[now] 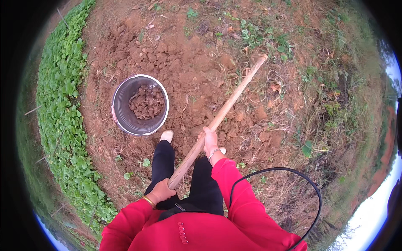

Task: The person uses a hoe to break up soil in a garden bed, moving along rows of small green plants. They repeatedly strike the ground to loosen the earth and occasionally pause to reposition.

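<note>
A long wooden pole (236, 93) runs slantwise across my front, from low at my waist up to the far right. My left hand (162, 191) is closed round its near end, by my left thigh. Further up the shaft, my right hand (210, 141) wraps it in front of my right knee. The pole's far end points over the weedy ground; no blade or head shows on it. Left of the pole stands a bucket (121, 109) with a pale rim, and clods of brown soil (146, 103) lie in its bottom. Neither hand touches the bucket.
Loose reddish soil (167, 62) spreads ahead of my feet. A strip of low green leafy plants (60, 96) lines the left side. Dry grass and weeds (322, 100) cover the right. A black cable (293, 170) loops beside my right arm. My light shoe (166, 135) is close to the bucket.
</note>
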`<state>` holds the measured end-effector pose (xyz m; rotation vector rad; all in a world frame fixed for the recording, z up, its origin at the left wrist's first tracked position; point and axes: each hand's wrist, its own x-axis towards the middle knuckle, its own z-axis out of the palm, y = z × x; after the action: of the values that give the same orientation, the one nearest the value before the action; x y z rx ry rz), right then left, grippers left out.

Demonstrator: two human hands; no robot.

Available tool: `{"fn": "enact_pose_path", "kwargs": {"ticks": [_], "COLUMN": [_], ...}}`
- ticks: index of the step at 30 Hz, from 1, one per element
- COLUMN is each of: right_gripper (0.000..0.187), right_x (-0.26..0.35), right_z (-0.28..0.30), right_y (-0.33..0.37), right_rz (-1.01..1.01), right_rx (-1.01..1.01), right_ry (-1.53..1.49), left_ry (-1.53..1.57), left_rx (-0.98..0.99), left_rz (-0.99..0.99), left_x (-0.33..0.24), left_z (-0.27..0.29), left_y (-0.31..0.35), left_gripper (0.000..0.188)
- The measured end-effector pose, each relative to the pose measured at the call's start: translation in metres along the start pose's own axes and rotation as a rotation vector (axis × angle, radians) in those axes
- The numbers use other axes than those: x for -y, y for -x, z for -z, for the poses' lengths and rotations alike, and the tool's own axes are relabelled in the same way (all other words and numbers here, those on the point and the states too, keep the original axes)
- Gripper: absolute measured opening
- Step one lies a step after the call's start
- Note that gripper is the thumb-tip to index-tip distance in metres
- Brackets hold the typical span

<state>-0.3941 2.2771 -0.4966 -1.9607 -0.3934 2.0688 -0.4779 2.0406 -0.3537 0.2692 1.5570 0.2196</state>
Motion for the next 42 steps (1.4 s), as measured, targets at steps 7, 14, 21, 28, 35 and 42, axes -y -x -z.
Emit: {"fn": "enact_pose_path", "kwargs": {"ticks": [7,14,21,28,35,42], "right_gripper": [0.022,0.019,0.015,0.015,0.016,0.024], "right_x": [0.144,0.148,-0.055,-0.090,0.053,0.192], "right_z": [-0.001,0.018,0.011,0.045,0.038,0.033], "right_y": [0.035,-0.004,0.064,0.089,0.123,0.188], "right_rz": [0.020,0.099,-0.234,-0.300,0.151,0.910], "right_rx": [0.296,0.274,0.322,0.099,0.162,0.177], "right_ry": [-0.134,-0.127,-0.520,-0.404,-0.438,-0.285], "left_ry": [0.627,0.603,-0.402,-0.692,-0.645,-0.250], "left_rx": [0.442,0.374,-0.148,-0.441,-0.593,-0.355], "left_rz": [-0.164,-0.109,-0.276,-0.189,-0.565,-0.824], "left_x": [-0.167,-0.133,0.072,0.150,0.069,-0.106], "left_z": [0.037,0.000,0.057,0.039,0.040,0.006], "left_y": [0.100,0.079,0.106,0.086,-0.023,-0.072], "left_gripper": [0.034,0.040,0.044,0.036,0.034,0.036]}}
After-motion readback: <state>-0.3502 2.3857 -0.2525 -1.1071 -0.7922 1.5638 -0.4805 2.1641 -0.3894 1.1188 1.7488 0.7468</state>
